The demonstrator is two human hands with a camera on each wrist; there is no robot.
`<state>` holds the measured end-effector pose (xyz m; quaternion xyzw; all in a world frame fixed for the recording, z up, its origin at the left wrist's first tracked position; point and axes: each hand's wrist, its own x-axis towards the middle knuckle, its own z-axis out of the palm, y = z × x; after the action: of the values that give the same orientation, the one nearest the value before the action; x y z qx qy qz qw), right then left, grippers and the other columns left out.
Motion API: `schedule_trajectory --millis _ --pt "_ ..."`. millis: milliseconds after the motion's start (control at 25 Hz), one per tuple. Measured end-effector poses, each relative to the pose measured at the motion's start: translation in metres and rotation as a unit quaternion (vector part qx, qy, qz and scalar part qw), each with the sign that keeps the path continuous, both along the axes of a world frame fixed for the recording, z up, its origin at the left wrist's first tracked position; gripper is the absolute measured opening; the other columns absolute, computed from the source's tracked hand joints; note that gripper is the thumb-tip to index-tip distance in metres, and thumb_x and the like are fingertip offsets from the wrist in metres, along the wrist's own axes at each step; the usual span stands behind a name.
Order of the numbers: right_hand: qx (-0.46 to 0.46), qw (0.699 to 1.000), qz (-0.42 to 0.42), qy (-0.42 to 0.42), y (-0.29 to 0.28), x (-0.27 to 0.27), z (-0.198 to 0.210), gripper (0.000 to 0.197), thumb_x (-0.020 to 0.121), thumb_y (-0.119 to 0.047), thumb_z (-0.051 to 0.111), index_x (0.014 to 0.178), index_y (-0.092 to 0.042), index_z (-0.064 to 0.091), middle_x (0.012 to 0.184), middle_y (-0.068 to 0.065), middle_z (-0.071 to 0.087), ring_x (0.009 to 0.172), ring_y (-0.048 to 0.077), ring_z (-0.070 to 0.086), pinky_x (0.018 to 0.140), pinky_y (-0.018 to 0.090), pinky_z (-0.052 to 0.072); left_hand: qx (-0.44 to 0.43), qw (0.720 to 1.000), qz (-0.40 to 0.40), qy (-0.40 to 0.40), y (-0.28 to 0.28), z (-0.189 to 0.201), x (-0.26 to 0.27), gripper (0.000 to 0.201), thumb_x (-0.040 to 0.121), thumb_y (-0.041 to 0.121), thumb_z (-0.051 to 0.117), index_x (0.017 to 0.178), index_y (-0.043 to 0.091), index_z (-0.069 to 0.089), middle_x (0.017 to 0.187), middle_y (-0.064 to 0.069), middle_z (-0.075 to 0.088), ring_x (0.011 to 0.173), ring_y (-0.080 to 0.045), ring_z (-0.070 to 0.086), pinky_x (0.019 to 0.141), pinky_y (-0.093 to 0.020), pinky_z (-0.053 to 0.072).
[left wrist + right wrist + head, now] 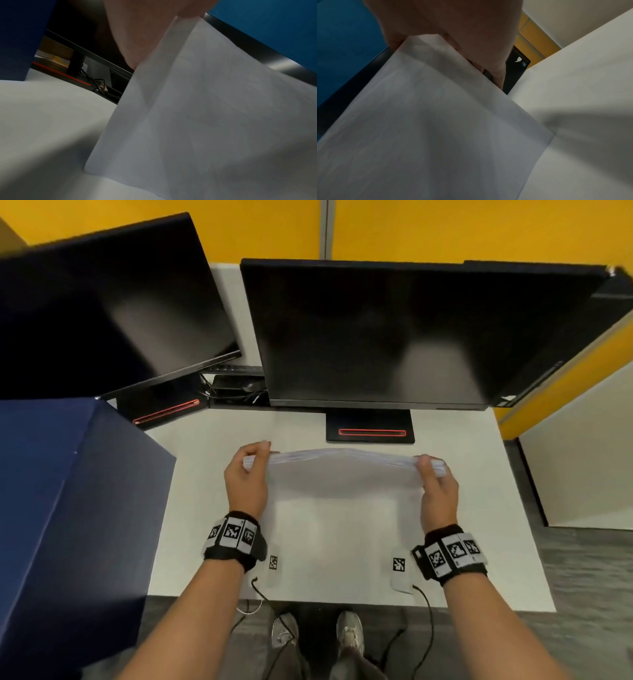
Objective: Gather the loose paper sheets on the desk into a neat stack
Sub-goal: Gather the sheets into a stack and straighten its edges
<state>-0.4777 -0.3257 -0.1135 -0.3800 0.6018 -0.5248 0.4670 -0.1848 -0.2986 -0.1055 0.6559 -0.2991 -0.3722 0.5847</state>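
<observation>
A bundle of white paper sheets (342,474) stands upright on its lower edge on the white desk (479,508), its top edge bowed slightly upward. My left hand (251,463) pinches the bundle's upper left corner and my right hand (433,470) pinches its upper right corner. In the left wrist view the sheets (205,121) hang down from my fingers (137,33) to the desk. Seen from the right wrist, the sheets (428,128) fill the frame below my fingers (471,33), and their lower corner meets the desk.
Two dark monitors (394,337) (113,309) stand at the back on stands with red-edged bases (371,433). A dark blue box (68,501) rises at the desk's left. Marker tags (398,565) lie near the front edge. Yellow partition walls (445,227) stand behind.
</observation>
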Motion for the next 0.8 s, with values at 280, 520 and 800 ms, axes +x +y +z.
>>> schedule_trajectory --millis 280,520,800 --pt "0.011 1.0 -0.02 0.009 -0.013 0.002 0.01 0.033 0.092 -0.045 0.056 0.071 -0.019 0.057 0.073 0.0 0.054 0.072 0.015 0.05 0.074 0.032 0.041 0.013 0.996 -0.087 -0.029 0.003 -0.012 0.009 0.036 0.08 0.001 0.077 0.112 0.016 0.068 0.102 -0.001 0.074 0.09 -0.007 0.069 0.082 -0.02 0.055" --pt "0.01 0.979 0.08 0.185 -0.014 -0.019 0.017 0.018 0.072 -0.026 0.085 0.08 -0.021 0.069 0.076 -0.01 0.069 0.067 -0.005 0.06 0.062 0.007 0.045 0.063 0.992 -0.057 -0.098 -0.004 0.021 0.012 0.02 0.073 0.019 0.087 0.085 0.026 0.074 0.073 0.019 0.073 0.071 0.011 0.067 0.069 -0.017 0.053" --pt "-0.112 0.889 0.283 0.343 -0.024 0.048 0.085 0.016 0.08 -0.031 0.077 0.092 -0.031 0.067 0.075 -0.021 0.062 0.071 -0.006 0.059 0.063 0.007 0.042 0.001 0.817 -0.325 -0.477 -0.046 0.158 -0.025 0.024 0.076 0.045 0.079 0.084 0.024 0.071 0.077 0.005 0.071 0.078 -0.015 0.063 0.075 -0.035 0.053"
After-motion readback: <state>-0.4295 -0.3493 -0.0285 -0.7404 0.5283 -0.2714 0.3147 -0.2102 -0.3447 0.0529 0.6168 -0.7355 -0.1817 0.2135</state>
